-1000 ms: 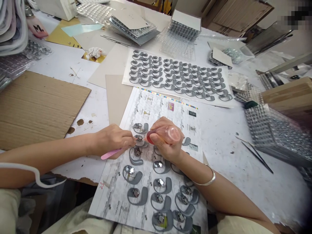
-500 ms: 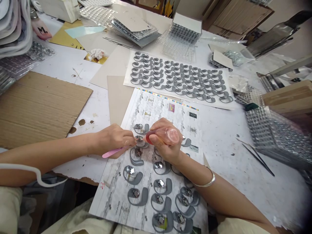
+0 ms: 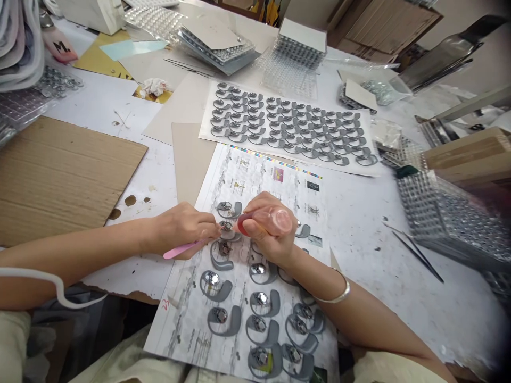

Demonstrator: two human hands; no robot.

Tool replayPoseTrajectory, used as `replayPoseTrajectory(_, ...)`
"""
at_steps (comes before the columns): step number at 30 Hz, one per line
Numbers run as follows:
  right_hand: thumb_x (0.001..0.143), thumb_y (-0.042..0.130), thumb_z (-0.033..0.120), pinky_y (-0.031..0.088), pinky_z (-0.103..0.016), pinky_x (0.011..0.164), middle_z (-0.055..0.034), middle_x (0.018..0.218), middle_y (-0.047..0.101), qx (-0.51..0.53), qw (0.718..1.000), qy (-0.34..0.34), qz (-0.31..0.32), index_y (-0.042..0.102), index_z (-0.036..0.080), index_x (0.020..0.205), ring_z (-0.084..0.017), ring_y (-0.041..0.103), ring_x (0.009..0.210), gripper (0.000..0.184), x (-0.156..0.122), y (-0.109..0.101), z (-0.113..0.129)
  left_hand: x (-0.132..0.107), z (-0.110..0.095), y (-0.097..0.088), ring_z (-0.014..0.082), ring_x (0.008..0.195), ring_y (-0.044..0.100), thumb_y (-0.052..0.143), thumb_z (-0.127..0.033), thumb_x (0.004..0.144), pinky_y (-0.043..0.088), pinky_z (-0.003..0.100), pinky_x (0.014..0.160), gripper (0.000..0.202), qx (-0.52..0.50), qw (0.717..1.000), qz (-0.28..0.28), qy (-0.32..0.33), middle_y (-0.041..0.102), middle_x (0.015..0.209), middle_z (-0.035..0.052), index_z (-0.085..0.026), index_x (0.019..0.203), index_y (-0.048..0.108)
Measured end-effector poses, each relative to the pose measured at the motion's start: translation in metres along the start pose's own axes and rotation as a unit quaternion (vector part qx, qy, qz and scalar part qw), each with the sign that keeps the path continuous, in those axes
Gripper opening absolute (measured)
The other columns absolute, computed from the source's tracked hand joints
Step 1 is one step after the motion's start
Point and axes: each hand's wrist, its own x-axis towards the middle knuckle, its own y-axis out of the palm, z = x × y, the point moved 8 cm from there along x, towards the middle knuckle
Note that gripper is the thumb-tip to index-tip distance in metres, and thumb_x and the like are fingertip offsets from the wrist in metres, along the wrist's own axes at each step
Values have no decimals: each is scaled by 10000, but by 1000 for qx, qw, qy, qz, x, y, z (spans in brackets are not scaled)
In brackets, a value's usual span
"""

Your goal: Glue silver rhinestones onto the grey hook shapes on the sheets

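My left hand (image 3: 186,230) is closed around pink tweezers (image 3: 180,250), whose back end sticks out below the palm. Its fingertips meet at a grey hook-shaped piece (image 3: 227,227) with a round metallic top. My right hand (image 3: 275,234) grips a small translucent pink squeeze bottle (image 3: 271,219), tilted with its nozzle toward that same piece. Whether the nozzle touches it I cannot tell. Beneath both hands lies a printed sheet (image 3: 191,324) carrying several similar grey pieces (image 3: 217,284), some with shiny faceted tops.
Beyond the printed sheet, a white sheet (image 3: 375,169) bears rows of grey pieces. Corrugated cardboard (image 3: 72,175) lies left. At right are dark tweezers (image 3: 419,255) and stacked clear trays of small parts (image 3: 459,218). A labelled pink bottle (image 3: 58,42) stands far left.
The view has shifted slightly, so the scene sits a little further left. Both hands keep their hold and position at the same grey piece.
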Motion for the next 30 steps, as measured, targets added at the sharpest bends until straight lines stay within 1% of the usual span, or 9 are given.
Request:
replayPoseTrajectory(4, 790, 646, 226, 472, -302, 538, -19, 648, 595, -7, 1000, 2, 1, 585, 200, 688, -145, 546, 598, 121, 0, -1, 0, 1, 0, 0, 96, 638, 632, 469, -112, 880, 525, 158, 559, 133, 2, 1000, 3, -4, 666, 790, 48, -130, 930, 591)
replayPoseTrajectory(8, 785, 654, 209, 460, -285, 518, -20, 644, 589, 0, 1000, 4, -9, 583, 190, 684, -136, 545, 597, 125, 2, -4, 0, 1, 1, 0, 94, 627, 626, 468, -132, 891, 531, 156, 578, 137, 4, 1000, 2, -11, 668, 780, 54, -134, 941, 596)
replayPoseTrajectory(15, 782, 658, 205, 463, -282, 516, -15, 646, 589, 7, 1000, 18, -20, 580, 184, 657, -128, 555, 590, 149, 1, -4, -4, 1, -1, -4, 99, 637, 645, 491, -91, 858, 524, 161, 559, 117, -8, 1000, -19, 4, 683, 814, 59, -124, 930, 576)
replayPoseTrajectory(17, 781, 668, 240, 446, -276, 485, -12, 648, 585, 26, 998, 30, -40, 575, 190, 658, -121, 549, 564, 162, 1, -8, -7, 2, -2, -5, 101, 648, 651, 496, -85, 855, 532, 165, 566, 116, -6, 1000, -23, 8, 688, 829, 61, -125, 931, 574)
replayPoseTrajectory(19, 795, 660, 302, 416, -266, 444, -1, 629, 569, 51, 993, 41, -99, 555, 206, 666, -113, 539, 533, 192, 4, -22, -11, 3, -4, -7, 102, 658, 658, 507, -77, 854, 542, 166, 579, 109, -3, 999, -33, 16, 692, 838, 65, -120, 928, 574)
replayPoseTrajectory(22, 844, 573, 436, 353, -260, 382, 14, 586, 510, 71, 975, 93, -190, 496, 232, 670, -101, 496, 471, 279, 10, -47, -25, 3, -7, -9, 107, 686, 673, 530, -67, 848, 549, 163, 585, 99, -3, 999, -47, 23, 699, 843, 67, -111, 925, 574)
replayPoseTrajectory(25, 827, 510, 583, 284, -262, 344, 27, 585, 459, 139, 948, 207, -198, 477, 241, 686, -81, 425, 416, 371, 17, -58, -50, 2, -7, -12, 115, 737, 691, 580, -57, 824, 566, 163, 629, 108, -13, 996, -82, 20, 710, 847, 61, -109, 919, 583)
replayPoseTrajectory(28, 722, 586, 661, 255, -242, 350, 44, 597, 449, 252, 881, 324, -237, 488, 232, 698, -72, 450, 438, 440, 13, -61, -75, 0, -9, -18, 123, 771, 701, 647, -61, 789, 578, 164, 666, 151, -19, 991, -132, 26, 721, 853, 63, -109, 927, 607)
replayPoseTrajectory(30, 660, 642, 671, 248, -228, 357, 50, 600, 458, 297, 848, 362, -250, 481, 228, 693, -73, 486, 464, 473, 11, -60, -82, 2, -10, -21, 128, 771, 705, 670, -65, 777, 579, 162, 665, 161, -18, 988, -151, 30, 724, 852, 69, -109, 925, 625)
